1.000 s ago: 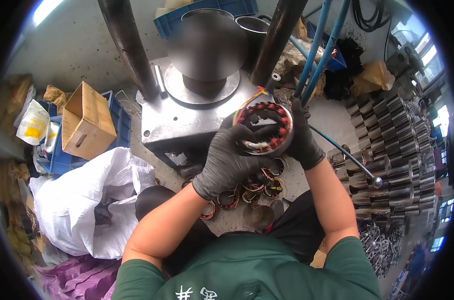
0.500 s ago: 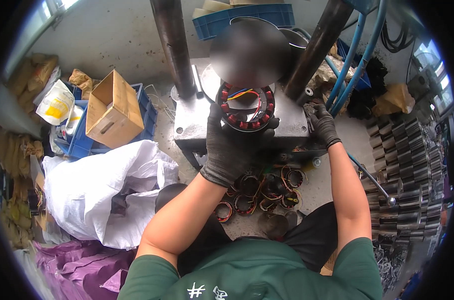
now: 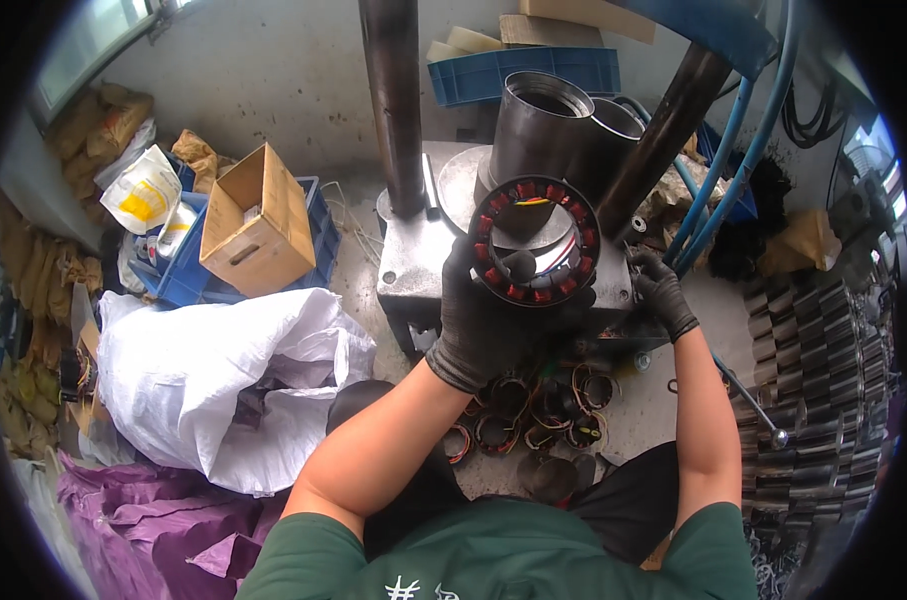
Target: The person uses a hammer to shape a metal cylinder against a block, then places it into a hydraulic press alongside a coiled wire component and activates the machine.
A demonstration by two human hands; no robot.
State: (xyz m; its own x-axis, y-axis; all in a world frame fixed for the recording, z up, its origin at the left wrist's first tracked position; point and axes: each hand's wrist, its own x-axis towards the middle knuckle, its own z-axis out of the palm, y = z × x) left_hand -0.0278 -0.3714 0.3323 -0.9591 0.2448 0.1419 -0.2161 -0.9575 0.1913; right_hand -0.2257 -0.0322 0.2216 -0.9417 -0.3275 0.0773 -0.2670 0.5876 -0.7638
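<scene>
My left hand (image 3: 488, 320), in a dark knit glove, grips a motor stator (image 3: 585, 240) from below. The stator is a black ring lined with red copper windings, and its open face is turned up toward me. A dark gloved fingertip shows within the ring's opening, beside white, blue and red lead wires. Behind the stator, a dark metal cylinder (image 3: 538, 130) stands on the press's grey bed (image 3: 413, 265). My right hand (image 3: 665, 298), gloved too, is at the bed's right edge with its fingers bent closed; what they hold is hidden.
Several wired stators (image 3: 553, 400) lie on the floor between my legs. Steel posts (image 3: 393, 110) flank the bed. A ball-ended lever (image 3: 779, 438) juts out at right, near stacked metal parts (image 3: 813, 350). At left are a wooden box (image 3: 263, 235), a blue crate (image 3: 318, 235) and a white sack (image 3: 193, 390).
The view has shifted, so the press sits further right and lower. My left hand has turned the stator more face-on, and a fingertip now shows inside it. My right hand stays by the bed's edge.
</scene>
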